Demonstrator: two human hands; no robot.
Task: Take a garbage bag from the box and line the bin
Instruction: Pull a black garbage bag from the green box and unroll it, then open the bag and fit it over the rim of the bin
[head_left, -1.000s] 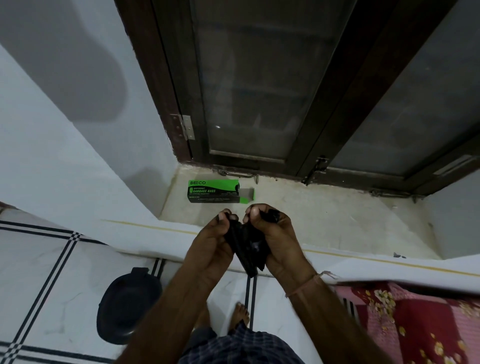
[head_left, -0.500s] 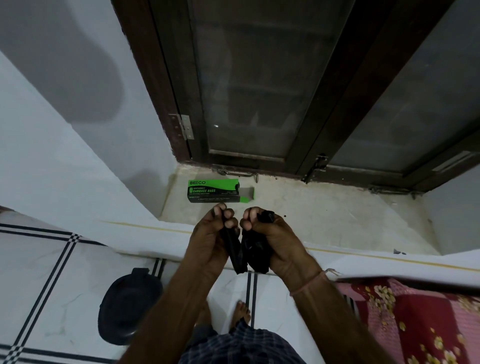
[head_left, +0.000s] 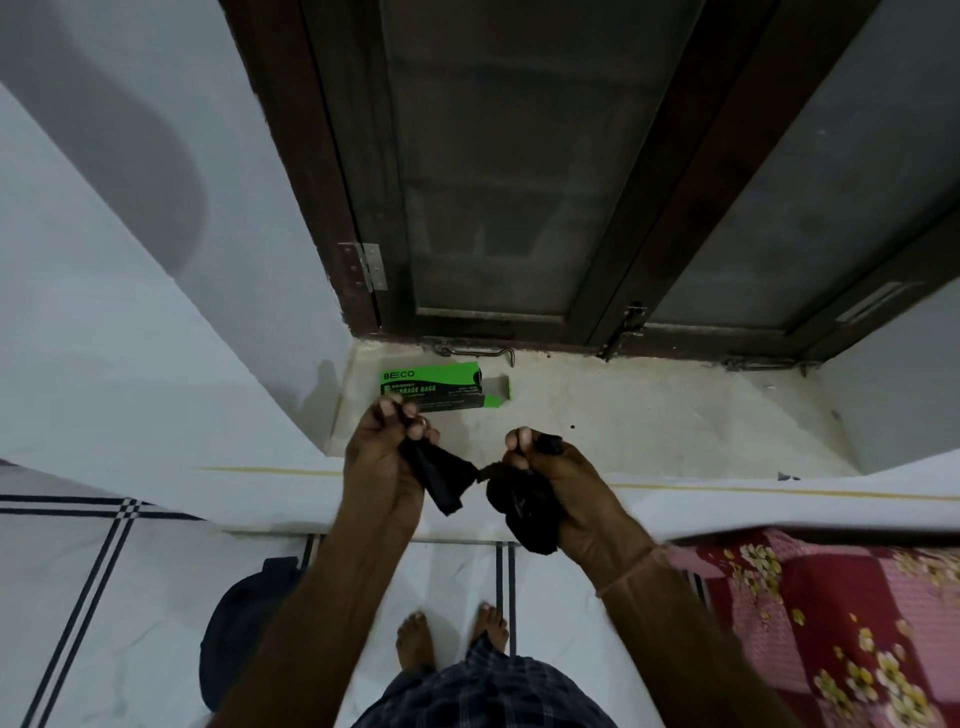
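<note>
While the left hand (head_left: 387, 457) and right hand (head_left: 550, 483) each clench black garbage bag (head_left: 439, 480) plastic, stretched between them near the green box (head_left: 431, 387), tearing one free is underway; unfolding comes next, then the bin (head_left: 244, 629).

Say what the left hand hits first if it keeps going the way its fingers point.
Probably the green garbage-bag box on the sill: the left hand points up-frame at it, fingertips overlapping its lower edge. Depth unclear; they may be apart.
</note>
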